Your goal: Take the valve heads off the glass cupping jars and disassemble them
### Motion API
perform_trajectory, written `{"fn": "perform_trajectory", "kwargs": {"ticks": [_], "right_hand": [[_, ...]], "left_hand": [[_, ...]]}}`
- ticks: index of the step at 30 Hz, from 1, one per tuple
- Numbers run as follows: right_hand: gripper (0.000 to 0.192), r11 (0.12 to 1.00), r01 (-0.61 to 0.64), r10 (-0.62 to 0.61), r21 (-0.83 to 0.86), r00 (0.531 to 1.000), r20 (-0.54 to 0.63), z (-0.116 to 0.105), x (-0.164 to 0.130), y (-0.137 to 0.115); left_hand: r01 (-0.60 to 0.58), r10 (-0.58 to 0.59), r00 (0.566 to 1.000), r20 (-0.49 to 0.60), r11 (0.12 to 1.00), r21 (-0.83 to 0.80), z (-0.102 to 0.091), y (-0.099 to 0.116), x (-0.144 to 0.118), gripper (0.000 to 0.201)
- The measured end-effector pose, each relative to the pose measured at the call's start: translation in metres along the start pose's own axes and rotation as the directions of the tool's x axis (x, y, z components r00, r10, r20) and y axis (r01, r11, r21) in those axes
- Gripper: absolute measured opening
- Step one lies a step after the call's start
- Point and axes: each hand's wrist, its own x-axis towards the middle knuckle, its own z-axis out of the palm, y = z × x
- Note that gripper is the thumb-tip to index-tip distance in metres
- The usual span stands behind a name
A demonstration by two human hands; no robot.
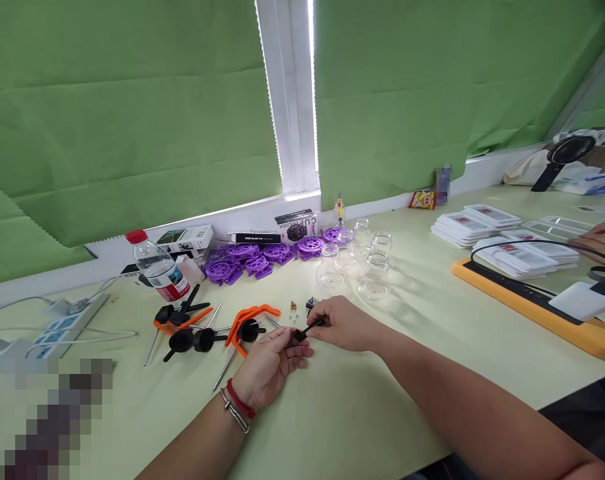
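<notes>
My left hand (275, 367), with a red band and a metal bracelet at the wrist, pinches a small black part (301, 335) between thumb and fingers, palm turned up. From the right, my right hand (340, 323) is closed on the narrow end of the same dark part; its exact kind is too small to tell. Just beyond the hands lie small brass-coloured pieces (293, 306), tiny silvery bits (292, 318) and a black piece (310, 304). Left of my left hand are bent orange pieces (252, 312), round black pieces with stems (181, 341) and metal rods (224, 369).
Purple plastic parts (242, 257) are heaped by the wall, near a red-capped bottle (157, 267). Clear glass jars (375, 280) stand behind my right hand. A power strip (70, 328) is left; white card stacks (465, 227), an orange-edged case (532, 307) and another person's hand (602, 240) are right.
</notes>
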Motion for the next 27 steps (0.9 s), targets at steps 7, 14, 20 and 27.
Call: {"fn": "perform_trajectory", "kwargs": {"ticks": [7,14,20,27], "right_hand": [[0.037,0.987,-0.142,0.14,-0.079,0.99,-0.028,-0.007,0.007,0.017],[0.044,0.869,-0.288,0.285,-0.402,0.956,-0.069,-0.002,0.008,0.013],[0.046,0.749,-0.3,0.34,-0.591,0.939,-0.045,0.009,0.006,0.007],[0.041,0.779,-0.28,0.312,-0.561,0.949,-0.041,0.0,0.004,0.009]], "left_hand": [[-0.036,0.039,0.994,-0.103,0.999,0.031,0.0,0.001,-0.001,0.014],[-0.054,0.054,0.983,-0.177,0.999,0.008,0.001,0.002,-0.003,0.017],[-0.044,0.042,0.983,-0.177,0.999,-0.01,-0.001,0.003,-0.005,0.019],[-0.048,0.046,0.983,-0.177,0.999,-0.005,-0.001,0.003,-0.006,0.022]]}}
